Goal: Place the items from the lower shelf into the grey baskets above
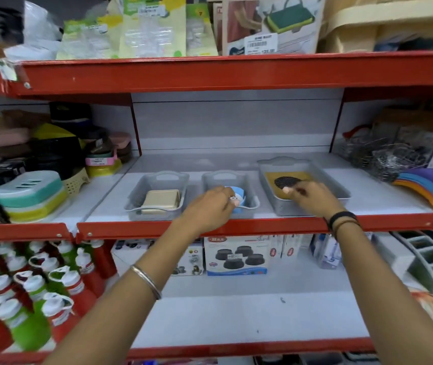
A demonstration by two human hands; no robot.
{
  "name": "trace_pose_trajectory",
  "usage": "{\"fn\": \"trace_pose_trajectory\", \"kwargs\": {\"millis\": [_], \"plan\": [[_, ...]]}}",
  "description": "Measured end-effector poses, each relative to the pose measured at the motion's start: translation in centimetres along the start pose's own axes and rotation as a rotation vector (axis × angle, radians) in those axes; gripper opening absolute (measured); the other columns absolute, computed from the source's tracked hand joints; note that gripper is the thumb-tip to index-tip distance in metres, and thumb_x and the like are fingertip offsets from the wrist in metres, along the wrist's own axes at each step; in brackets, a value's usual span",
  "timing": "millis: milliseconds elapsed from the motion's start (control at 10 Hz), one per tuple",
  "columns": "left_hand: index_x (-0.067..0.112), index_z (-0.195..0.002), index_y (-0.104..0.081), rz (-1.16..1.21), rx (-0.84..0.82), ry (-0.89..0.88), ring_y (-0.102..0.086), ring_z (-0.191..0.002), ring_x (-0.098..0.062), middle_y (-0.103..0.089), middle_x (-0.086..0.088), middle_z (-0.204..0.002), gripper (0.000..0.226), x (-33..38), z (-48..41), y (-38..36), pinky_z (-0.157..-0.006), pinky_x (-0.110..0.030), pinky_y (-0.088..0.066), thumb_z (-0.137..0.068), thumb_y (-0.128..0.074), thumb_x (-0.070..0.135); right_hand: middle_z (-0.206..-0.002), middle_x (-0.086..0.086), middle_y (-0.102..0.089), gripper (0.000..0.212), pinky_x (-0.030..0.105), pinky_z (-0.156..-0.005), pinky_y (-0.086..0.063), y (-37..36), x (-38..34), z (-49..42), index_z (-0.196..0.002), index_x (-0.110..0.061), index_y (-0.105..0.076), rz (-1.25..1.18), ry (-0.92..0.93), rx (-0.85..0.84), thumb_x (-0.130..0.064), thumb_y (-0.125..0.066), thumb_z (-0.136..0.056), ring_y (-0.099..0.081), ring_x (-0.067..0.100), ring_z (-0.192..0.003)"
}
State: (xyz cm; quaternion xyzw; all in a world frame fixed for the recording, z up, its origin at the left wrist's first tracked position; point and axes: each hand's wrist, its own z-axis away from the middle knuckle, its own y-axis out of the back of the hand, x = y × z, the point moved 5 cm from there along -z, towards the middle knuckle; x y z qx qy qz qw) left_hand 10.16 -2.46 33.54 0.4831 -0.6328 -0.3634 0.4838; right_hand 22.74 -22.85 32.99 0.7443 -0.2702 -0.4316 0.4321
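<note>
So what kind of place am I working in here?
Most likely a household goods shop. Red metal shelving holds packaged goods carrying white barcode price stickers, rows of red and green bottles with white caps, and a boxed product showing black round stands.

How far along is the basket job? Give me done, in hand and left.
Done: the left basket holds a beige box. In hand: the left hand is at a blue item in the middle basket; the right hand is at a yellow pack in the right basket. Left: boxes at the back of the lower shelf.
</note>
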Motion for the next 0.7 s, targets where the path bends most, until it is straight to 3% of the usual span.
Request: {"fn": "trace_pose_trajectory", "kwargs": {"millis": [100, 200, 300, 400, 500, 600, 700], "plan": [[0.005, -0.112, -0.056, -0.120, 0.047, 0.159, -0.058, -0.107, -0.037, -0.062, -0.021, -0.119, 0.038, 1.0, -0.1, -2.4, -0.087, -0.042, -0.046, -0.098, -0.032, 0.031, -0.058, 0.004, -0.051, 0.055, 0.028, -0.053, -0.031, -0.7, 1.3, 0.3, -0.051, -0.018, -0.043, 0.104, 0.016, -0.074, -0.057, -0.042, -0.090, -0.051, 0.025, -0.063], [0.003, -0.111, -0.056, -0.187, 0.128, 0.193, -0.059, -0.104, -0.037, -0.063, -0.022, -0.116, 0.036, 1.1, -0.2, -3.2, -0.086, -0.042, -0.046, -0.098, -0.033, 0.029, -0.063, 0.007, -0.053, 0.054, 0.032, -0.060, -0.037, -0.5, 1.0, 0.6, -0.050, -0.019, -0.037, 0.114, 0.051, -0.064, -0.052, -0.043, -0.092, -0.053, 0.027, -0.065], [0.003, -0.112, -0.055, -0.151, 0.106, 0.216, -0.059, -0.105, -0.037, -0.063, -0.022, -0.117, 0.037, 1.1, -0.2, -3.5, -0.087, -0.043, -0.046, -0.098, -0.033, 0.029, -0.078, 0.013, -0.066, 0.048, 0.038, -0.075, -0.045, -0.3, 0.9, 2.0, -0.050, -0.027, -0.038, 0.121, 0.086, -0.029, -0.042, -0.045, -0.094, -0.059, 0.031, -0.078], [0.002, -0.119, -0.053, -0.130, 0.072, 0.232, -0.056, -0.110, -0.037, -0.060, -0.022, -0.123, 0.040, 1.1, -0.3, -3.2, -0.091, -0.044, -0.044, -0.099, -0.032, 0.029, -0.091, 0.016, -0.072, 0.036, 0.039, -0.082, -0.044, -0.2, 1.2, 2.9, -0.063, -0.023, -0.053, 0.143, 0.107, 0.017, -0.035, -0.043, -0.096, -0.062, 0.032, -0.087], [0.002, -0.119, -0.053, -0.050, 0.046, 0.253, -0.055, -0.112, -0.037, -0.060, -0.022, -0.124, 0.040, 1.3, 0.0, -2.9, -0.094, -0.042, -0.043, -0.098, -0.033, 0.030, -0.091, 0.016, -0.072, 0.037, 0.040, -0.088, -0.041, -0.1, 1.3, 3.5, -0.070, -0.021, -0.057, 0.150, 0.081, 0.006, -0.043, -0.042, -0.095, -0.063, 0.032, -0.092], [0.001, -0.113, -0.053, 0.020, 0.105, 0.170, -0.053, -0.110, -0.036, -0.060, -0.022, -0.117, 0.036, 1.7, 1.0, -2.3, -0.094, -0.042, -0.041, -0.097, -0.040, 0.030, -0.095, 0.012, -0.072, 0.034, 0.041, -0.093, -0.037, 0.3, 0.2, 4.1, -0.081, -0.016, -0.065, 0.158, 0.114, 0.038, -0.042, -0.046, -0.094, -0.063, 0.031, -0.097], [0.002, -0.114, -0.052, 0.036, 0.320, 0.036, -0.052, -0.108, -0.032, -0.058, -0.018, -0.114, 0.030, 2.7, 2.0, 0.2, -0.094, -0.041, -0.039, -0.096, -0.042, 0.025, -0.103, 0.005, -0.073, 0.033, 0.043, -0.100, -0.040, 3.0, -2.0, 4.5, -0.098, -0.019, -0.068, -0.001, 0.194, 0.271, -0.046, -0.051, -0.089, -0.064, 0.026, -0.100]]}}
